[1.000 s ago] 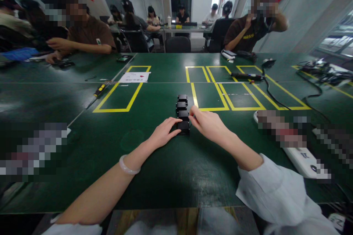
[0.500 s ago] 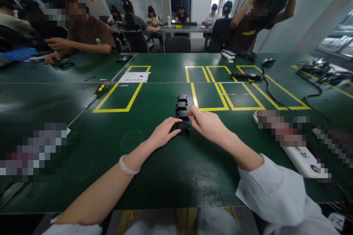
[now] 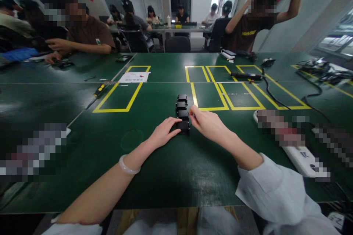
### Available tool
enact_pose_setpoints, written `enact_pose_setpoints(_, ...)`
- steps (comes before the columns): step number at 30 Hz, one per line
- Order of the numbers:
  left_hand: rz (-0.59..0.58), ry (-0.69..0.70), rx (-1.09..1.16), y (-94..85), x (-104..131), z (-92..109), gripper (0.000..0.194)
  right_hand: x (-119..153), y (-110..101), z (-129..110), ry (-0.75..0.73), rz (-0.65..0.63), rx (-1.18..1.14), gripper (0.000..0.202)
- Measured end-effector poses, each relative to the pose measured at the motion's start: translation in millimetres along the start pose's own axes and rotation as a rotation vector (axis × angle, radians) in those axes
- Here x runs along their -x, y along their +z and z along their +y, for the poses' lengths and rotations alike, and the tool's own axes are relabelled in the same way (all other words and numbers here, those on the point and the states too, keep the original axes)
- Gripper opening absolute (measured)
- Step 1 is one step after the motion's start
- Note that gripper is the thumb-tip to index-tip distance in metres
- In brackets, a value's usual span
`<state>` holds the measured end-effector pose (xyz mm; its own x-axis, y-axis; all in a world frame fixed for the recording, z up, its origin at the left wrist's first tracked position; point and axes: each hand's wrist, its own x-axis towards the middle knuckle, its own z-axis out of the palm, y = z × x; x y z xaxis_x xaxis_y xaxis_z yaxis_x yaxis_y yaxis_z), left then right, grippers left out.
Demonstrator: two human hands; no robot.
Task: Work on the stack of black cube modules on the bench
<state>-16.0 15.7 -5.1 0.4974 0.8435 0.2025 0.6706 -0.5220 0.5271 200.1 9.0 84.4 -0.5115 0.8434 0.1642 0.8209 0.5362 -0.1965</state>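
Observation:
Several small black box-shaped parts stand in a row on the green table, running away from me. My left hand (image 3: 164,132) holds the nearest black part (image 3: 183,127), its thumb and fingertips pressed on the left side and top edge. On the row's right side, my right hand (image 3: 204,120) is curled, with thumb and index finger pinched beside the second black part (image 3: 182,114). Whatever lies between those fingertips is too small to make out. Farther along the row are a third part (image 3: 181,105) and the far one (image 3: 182,97), neither touched by a hand.
Yellow tape rectangles (image 3: 212,109) mark the green tabletop (image 3: 157,176). A yellow-black screwdriver (image 3: 99,89) and a paper sheet (image 3: 135,77) lie left. Rightward are a black corded tool (image 3: 246,76), a white power strip (image 3: 300,159) and tangled cables (image 3: 328,71). Co-workers sit or stand beyond.
My two hands and the black parts look almost unmoved. Across the table at right, a co-worker's raised arms have shifted with the dark item overhead.

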Motion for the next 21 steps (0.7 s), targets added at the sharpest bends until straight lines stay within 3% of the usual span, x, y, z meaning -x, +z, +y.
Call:
enact_pose_setpoints(17, 0.005, 0.003, -0.018, 0.1, 0.3, 1.7, 0.036, -0.8, 2.2, 2.0, -0.008, 0.013, -0.015, 0.016)
enact_pose_setpoints(21, 0.004, 0.016, -0.046, -0.1, 0.3, 1.6, 0.036, -1.5, 1.9, 1.9, 0.000, 0.000, 0.005, 0.023)
